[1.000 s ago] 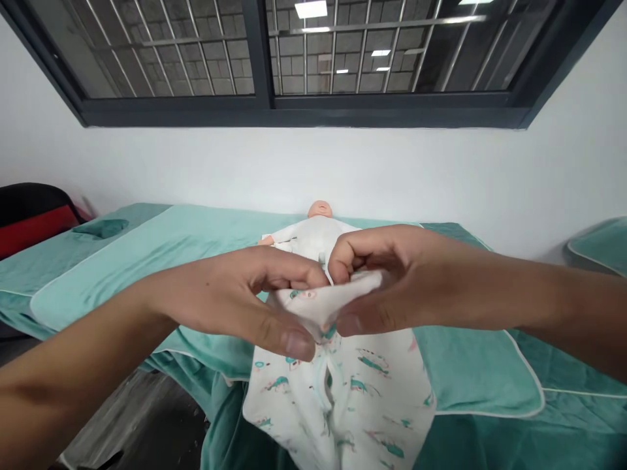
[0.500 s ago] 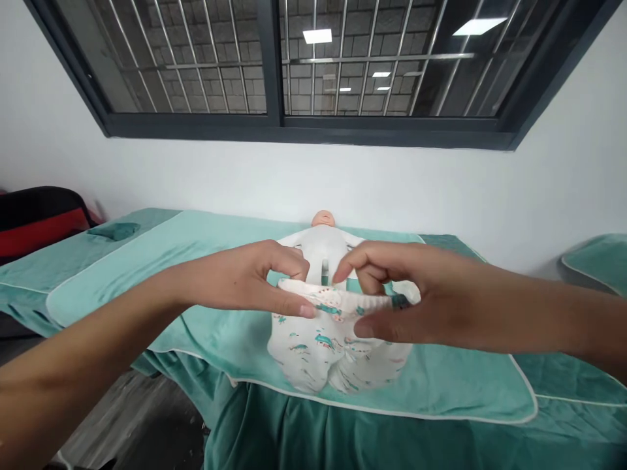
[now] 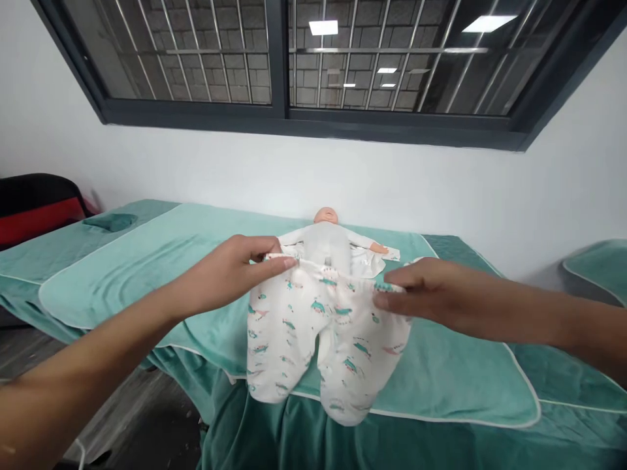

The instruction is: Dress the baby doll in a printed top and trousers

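Note:
I hold up a pair of white baby trousers (image 3: pixel 323 326) printed with small green and pink figures. My left hand (image 3: pixel 230 271) pinches the left end of the waistband and my right hand (image 3: pixel 416 294) pinches the right end. The waistband is stretched wide between them and both footed legs hang down over the bed's near edge. Behind the trousers a baby doll (image 3: pixel 327 238) in a white top lies on its back on a light green padded mat (image 3: pixel 147 261), head toward the wall.
The mat covers a darker green bed (image 3: pixel 563 431) that runs along a white wall under a barred window. A folded green cloth (image 3: pixel 110 222) lies at the far left. A red and black seat (image 3: pixel 34 205) stands at left, and another green bed corner (image 3: pixel 597 261) shows at right.
My hands have moved apart, from bunching the trousers together to stretching the waistband out wide. The legs now hang full length. The view has shifted slightly.

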### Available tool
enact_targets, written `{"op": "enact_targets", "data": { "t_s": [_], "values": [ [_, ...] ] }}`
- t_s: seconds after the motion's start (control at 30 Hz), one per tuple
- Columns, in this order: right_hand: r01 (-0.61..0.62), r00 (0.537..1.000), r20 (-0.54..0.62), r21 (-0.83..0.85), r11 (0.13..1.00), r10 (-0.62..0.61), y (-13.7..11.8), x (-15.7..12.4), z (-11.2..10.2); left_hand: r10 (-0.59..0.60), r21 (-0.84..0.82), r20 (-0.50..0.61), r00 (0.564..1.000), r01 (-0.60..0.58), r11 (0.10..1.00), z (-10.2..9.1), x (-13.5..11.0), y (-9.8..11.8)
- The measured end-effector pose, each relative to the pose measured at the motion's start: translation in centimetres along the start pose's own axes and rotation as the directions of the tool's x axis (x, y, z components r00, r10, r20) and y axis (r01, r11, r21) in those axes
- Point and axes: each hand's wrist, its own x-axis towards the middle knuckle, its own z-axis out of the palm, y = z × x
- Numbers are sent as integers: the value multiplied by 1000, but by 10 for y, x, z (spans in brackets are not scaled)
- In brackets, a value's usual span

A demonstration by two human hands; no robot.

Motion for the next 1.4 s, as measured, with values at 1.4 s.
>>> {"op": "enact_targets", "data": {
  "t_s": [1.4],
  "values": [
    [274,828,-553,547,791,95,16,75,52,-475,-729,-383,792,57,682,130,-38,-63]
  ]
}}
